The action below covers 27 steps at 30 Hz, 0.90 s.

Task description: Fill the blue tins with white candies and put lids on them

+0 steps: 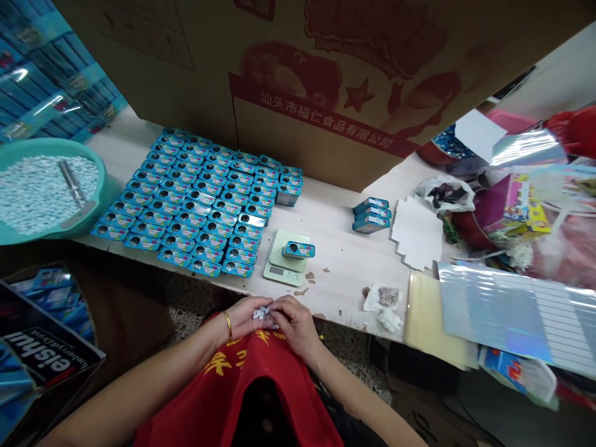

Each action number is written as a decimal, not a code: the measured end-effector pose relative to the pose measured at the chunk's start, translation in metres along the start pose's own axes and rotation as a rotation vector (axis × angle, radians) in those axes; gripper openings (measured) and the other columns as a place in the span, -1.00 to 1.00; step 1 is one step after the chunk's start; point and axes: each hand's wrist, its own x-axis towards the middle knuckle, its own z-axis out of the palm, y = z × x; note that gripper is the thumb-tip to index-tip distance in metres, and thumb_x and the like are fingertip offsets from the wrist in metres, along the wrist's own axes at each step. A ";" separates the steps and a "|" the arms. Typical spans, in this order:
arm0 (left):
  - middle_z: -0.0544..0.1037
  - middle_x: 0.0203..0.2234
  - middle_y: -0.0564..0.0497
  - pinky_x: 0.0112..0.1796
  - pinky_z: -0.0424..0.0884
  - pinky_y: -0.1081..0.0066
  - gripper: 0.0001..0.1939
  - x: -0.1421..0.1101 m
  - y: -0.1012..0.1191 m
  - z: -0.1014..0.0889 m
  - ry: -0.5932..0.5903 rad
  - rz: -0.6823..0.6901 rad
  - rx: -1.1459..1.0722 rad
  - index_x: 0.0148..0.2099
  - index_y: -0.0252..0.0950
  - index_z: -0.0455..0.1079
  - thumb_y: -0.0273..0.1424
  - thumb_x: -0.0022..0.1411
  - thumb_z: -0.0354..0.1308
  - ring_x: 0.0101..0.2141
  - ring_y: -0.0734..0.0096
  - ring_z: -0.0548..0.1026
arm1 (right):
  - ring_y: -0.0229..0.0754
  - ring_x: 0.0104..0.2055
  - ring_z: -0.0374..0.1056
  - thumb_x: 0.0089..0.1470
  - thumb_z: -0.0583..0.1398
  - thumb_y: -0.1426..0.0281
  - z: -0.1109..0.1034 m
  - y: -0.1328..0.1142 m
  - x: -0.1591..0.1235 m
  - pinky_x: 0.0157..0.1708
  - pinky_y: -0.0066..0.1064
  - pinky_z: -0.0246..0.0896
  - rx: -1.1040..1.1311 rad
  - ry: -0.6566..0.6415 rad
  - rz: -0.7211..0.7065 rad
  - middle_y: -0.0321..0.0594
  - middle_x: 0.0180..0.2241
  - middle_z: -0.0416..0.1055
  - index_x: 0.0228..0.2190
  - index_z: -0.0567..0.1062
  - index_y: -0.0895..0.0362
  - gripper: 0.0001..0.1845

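Note:
Small pale-blue candies (pixel 261 312) lie in the cupped palm of my left hand (pixel 241 315), just off the table's front edge. My right hand (pixel 298 323) meets it from the other side, fingers bent and pinched together at the candies; whatever is between those fingertips is hidden. Just beyond both hands, a blue candy tin (pixel 298 249) rests on a small pale-green kitchen scale (pixel 285 273). To the left stand many blue tins (pixel 193 214) in close rows, most showing a dark round opening on top.
At far left, a turquoise basin (pixel 105 186) holds loose candies and a metal tube (pixel 71 181). A large cardboard box (pixel 326 149) stands behind the rows. Several tins (pixel 371 217) sit to the right, near white card (pixel 416 233) and silvery sheets (pixel 503 310). Below left is an opened carton (pixel 60 354).

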 end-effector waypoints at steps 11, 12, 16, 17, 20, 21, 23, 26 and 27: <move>0.50 -0.49 -0.17 -0.50 0.36 0.53 -0.77 -0.001 0.012 -0.001 -0.047 0.003 0.010 -0.33 -0.52 0.39 -0.39 0.09 0.07 -0.51 0.46 0.45 | -0.04 0.02 0.07 -0.03 0.15 0.41 -0.052 0.022 0.052 -0.05 -0.12 0.06 -0.624 0.111 -0.099 -0.08 0.00 0.17 0.01 0.22 0.05 -0.48; 0.50 -0.49 -0.17 -0.53 0.34 0.56 -0.77 -0.003 0.014 -0.003 -0.027 0.010 0.008 -0.33 -0.52 0.39 -0.39 0.09 0.07 -0.52 0.47 0.45 | 0.00 0.03 0.05 -0.06 0.16 0.43 -0.061 0.029 0.064 -0.06 -0.10 0.06 -0.719 0.119 -0.069 -0.07 0.02 0.15 0.03 0.19 0.05 -0.43; 0.50 -0.51 -0.15 -0.59 0.31 0.60 -0.79 -0.015 0.022 -0.014 0.059 0.074 -0.035 -0.33 -0.51 0.38 -0.40 0.07 0.10 -0.55 0.50 0.45 | -0.05 -0.12 0.12 -0.06 0.11 0.52 -0.085 0.046 0.106 -0.19 -0.22 0.16 -0.841 0.039 -0.048 -0.14 -0.14 0.28 -0.02 0.23 0.04 -0.48; 0.50 -0.51 -0.14 -0.59 0.32 0.60 -0.80 -0.019 0.024 -0.017 0.080 0.090 -0.054 -0.33 -0.50 0.38 -0.41 0.07 0.10 -0.55 0.51 0.44 | -0.06 -0.14 0.13 -0.05 0.10 0.53 -0.089 0.047 0.116 -0.20 -0.25 0.16 -0.840 0.043 -0.063 -0.15 -0.16 0.29 -0.03 0.24 0.04 -0.51; 0.49 -0.51 -0.11 -0.59 0.35 0.60 -0.83 -0.029 0.029 -0.024 0.158 0.120 -0.107 -0.33 -0.48 0.37 -0.42 0.07 0.10 -0.57 0.54 0.44 | -0.06 -0.15 0.12 -0.05 0.09 0.51 -0.092 0.049 0.154 -0.21 -0.27 0.17 -0.839 0.124 -0.089 -0.15 -0.16 0.29 -0.04 0.25 0.05 -0.53; 0.49 -0.51 -0.10 -0.59 0.36 0.60 -0.83 -0.032 0.031 -0.025 0.183 0.130 -0.119 -0.34 -0.47 0.37 -0.42 0.07 0.11 -0.57 0.54 0.44 | -0.07 -0.15 0.12 -0.05 0.09 0.51 -0.090 0.050 0.168 -0.21 -0.28 0.17 -0.835 0.152 -0.082 -0.15 -0.16 0.28 -0.05 0.25 0.06 -0.54; 0.49 -0.51 -0.10 -0.60 0.36 0.60 -0.83 -0.035 0.034 -0.028 0.223 0.147 -0.129 -0.33 -0.47 0.36 -0.42 0.06 0.12 -0.58 0.53 0.44 | -0.07 -0.15 0.12 -0.05 0.09 0.52 -0.082 0.055 0.199 -0.22 -0.29 0.18 -0.822 0.189 -0.054 -0.14 -0.15 0.29 -0.05 0.26 0.07 -0.53; 0.49 -0.49 -0.11 -0.59 0.39 0.58 -0.82 -0.037 0.036 -0.031 0.267 0.157 -0.131 -0.30 -0.48 0.36 -0.44 0.04 0.14 -0.57 0.51 0.45 | -0.12 -0.10 0.11 -0.03 0.03 0.56 -0.068 0.070 0.232 -0.19 -0.33 0.18 -0.808 0.235 -0.029 -0.14 -0.09 0.26 -0.04 0.26 0.09 -0.53; 0.49 -0.49 -0.11 -0.59 0.39 0.58 -0.82 -0.037 0.037 -0.032 0.280 0.153 -0.131 -0.29 -0.47 0.36 -0.45 0.04 0.14 -0.57 0.50 0.45 | -0.14 -0.07 0.10 -0.02 0.01 0.57 -0.067 0.076 0.237 -0.18 -0.34 0.18 -0.809 0.262 -0.035 -0.15 -0.06 0.23 -0.03 0.26 0.08 -0.53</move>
